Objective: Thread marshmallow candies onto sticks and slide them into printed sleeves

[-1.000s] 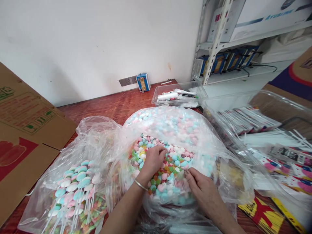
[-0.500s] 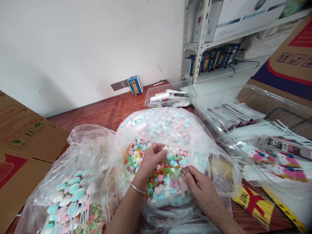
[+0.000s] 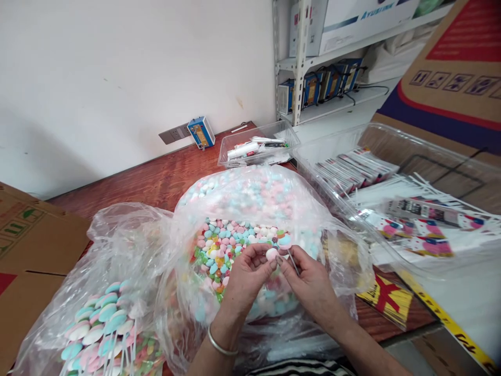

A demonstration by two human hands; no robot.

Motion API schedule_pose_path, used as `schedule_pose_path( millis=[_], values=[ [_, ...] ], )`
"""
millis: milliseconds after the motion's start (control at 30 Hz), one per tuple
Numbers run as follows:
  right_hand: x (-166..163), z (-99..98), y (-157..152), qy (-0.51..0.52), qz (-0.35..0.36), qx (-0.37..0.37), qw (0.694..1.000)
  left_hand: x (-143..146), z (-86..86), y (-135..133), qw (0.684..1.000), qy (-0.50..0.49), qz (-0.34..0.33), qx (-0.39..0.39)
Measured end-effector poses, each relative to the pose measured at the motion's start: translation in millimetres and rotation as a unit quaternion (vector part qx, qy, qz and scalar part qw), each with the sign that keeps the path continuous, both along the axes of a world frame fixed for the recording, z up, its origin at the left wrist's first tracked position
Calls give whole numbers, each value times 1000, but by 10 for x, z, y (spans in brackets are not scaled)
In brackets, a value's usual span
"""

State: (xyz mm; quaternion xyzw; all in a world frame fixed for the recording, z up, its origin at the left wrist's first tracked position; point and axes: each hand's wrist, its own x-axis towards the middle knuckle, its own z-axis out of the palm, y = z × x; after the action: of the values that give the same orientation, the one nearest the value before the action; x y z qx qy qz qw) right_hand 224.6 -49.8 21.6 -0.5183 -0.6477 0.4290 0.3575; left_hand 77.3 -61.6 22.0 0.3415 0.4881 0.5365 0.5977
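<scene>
Bag of stick candies (image 3: 97,318): nearest, lower left; clear plastic, blue, pink and white pieces already on white sticks.
Left hand (image 3: 246,275): bangle at the wrist; grip pinched together on a pale pink candy piece (image 3: 271,254), held above the open bag.
Right hand (image 3: 311,282): grip clamped on a thin white stick (image 3: 293,262); a blue-and-pink piece seems to sit at the stick's top, touching the pale one.
Step in hand: by judgement, candy being joined to stick, with the fingertips of both hands meeting.
Next move calls for: stick tip lined true with the piece, a steady pinch and a light push; soft candy may squash.
Bag of loose candies (image 3: 219,245): clear plastic, mouth open, directly under the hands; mixed pastel, green and orange pieces.
In the way: slack film of both bags close around the hands; it could catch the stick.
Clear tray (image 3: 332,149): right; printed wrappers and loose sticks inside.
Cardboard box (image 3: 35,240): left edge.
Table (image 3: 156,180): red-brown wood.
Small clear box (image 3: 224,155): far; pens or tubes, cannot tell which.
Metal shelf (image 3: 299,57): farthest, against the wall.
</scene>
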Motion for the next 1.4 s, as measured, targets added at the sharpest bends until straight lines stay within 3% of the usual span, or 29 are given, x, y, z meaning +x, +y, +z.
schedule_pose_path(
  millis=[133, 267, 467, 767, 1400],
  values=[
    [56, 44, -57, -28, 22, 13, 999, -36, -11, 36, 997, 2, 75, -34],
    [100, 111, -178, -29, 112, -34, 993, -125, -27, 58, 992, -6, 123, -27],
    [65, 176, -237, 44, 143, -128, 981, -160, -42, 52, 992, 3, 125, -25],
    [85, 95, -222, 161, 150, -239, 946, -146, 39, 41, 994, 33, 105, -14],
    [91, 66, -216, 194, 144, -322, 915, -68, 87, 25, 991, 70, 118, -7]
  ],
)
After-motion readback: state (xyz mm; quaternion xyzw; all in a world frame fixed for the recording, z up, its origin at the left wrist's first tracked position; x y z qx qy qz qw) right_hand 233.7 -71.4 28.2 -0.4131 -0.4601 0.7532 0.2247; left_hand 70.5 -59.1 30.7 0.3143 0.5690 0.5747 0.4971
